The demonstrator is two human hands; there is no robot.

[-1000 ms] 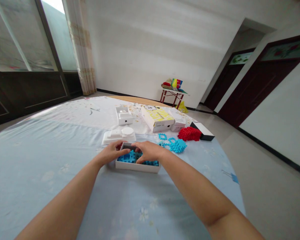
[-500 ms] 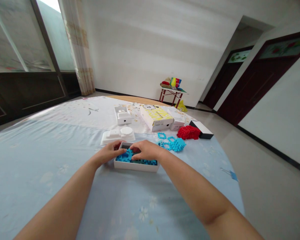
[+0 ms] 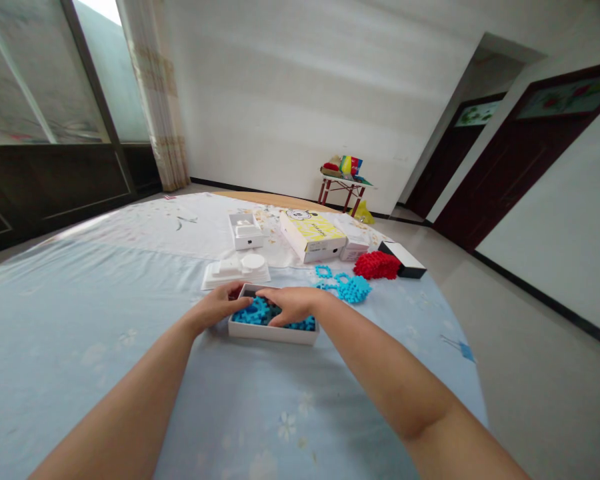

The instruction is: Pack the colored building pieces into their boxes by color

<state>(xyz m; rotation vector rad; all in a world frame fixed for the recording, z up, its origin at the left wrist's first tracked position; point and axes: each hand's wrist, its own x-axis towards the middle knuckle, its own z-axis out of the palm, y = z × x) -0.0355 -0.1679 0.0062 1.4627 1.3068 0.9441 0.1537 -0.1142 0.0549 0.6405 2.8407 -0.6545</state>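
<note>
A shallow white box (image 3: 273,332) stands on the table in front of me, holding blue toothed plastic pieces (image 3: 254,311). My left hand (image 3: 220,304) grips the box's left end, its thumb reaching over the rim onto the blue pieces. Over the right half of the box, my right hand (image 3: 294,304) dips inside with thumb and fingers apart; its fingertips touch the contents, and I see nothing clearly held. Something darker lies under it, partly hidden. Right of the box are a cluster of joined light-blue pieces (image 3: 355,290) and a loose light-blue ring (image 3: 323,271).
Behind the box sit a white moulded tray (image 3: 236,270) and a small white open box (image 3: 245,233). A yellow cartoon box (image 3: 314,237), a red toothed cluster (image 3: 377,265) and a black-and-white box (image 3: 405,260) stand farther right. A floral cloth (image 3: 290,413) covers the table.
My right hand has shifted slightly right and turned within the box, its thumb now farther right. More of the blue pieces show between the hands. My left hand stays at the box's end.
</note>
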